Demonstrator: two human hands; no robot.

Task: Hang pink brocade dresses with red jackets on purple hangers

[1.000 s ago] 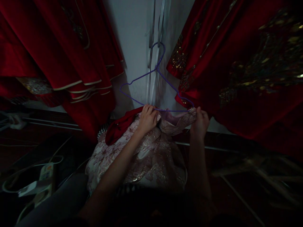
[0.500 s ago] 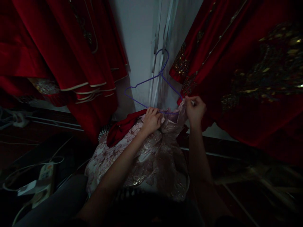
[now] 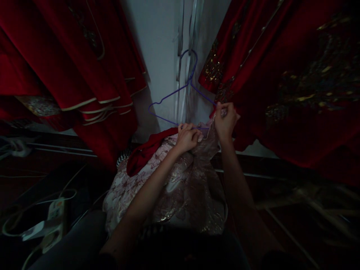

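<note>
We see red robes (image 3: 295,82) hanging on the right and more red robes (image 3: 70,71) on the left, with gold embroidery and pale trim, and a white wall (image 3: 163,56) between them. Below, across our lap, lies a pink floral dress (image 3: 180,187) with a glinting pattern; a red cloth (image 3: 146,150) lies over its upper left part. A purple wire hanger (image 3: 180,93) stands against the wall above the dress, its hook up near some pale ribbons (image 3: 182,45). On the dark floor at lower left sits a power strip (image 3: 52,221) with white cords around it.

Our left hand (image 3: 189,137) is curled closed on the dress fabric right at the hanger's bottom wire, fingers (image 3: 185,127) touching that wire. Our right hand (image 3: 225,120) is raised just beside the hanger's right shoulder, its fingers pinched shut on the dress edge there, pulling a fold of fabric up to the wire. We cannot tell whether it also grips the wire itself. The two hands are near each other, with the lifted fabric between them.
</note>
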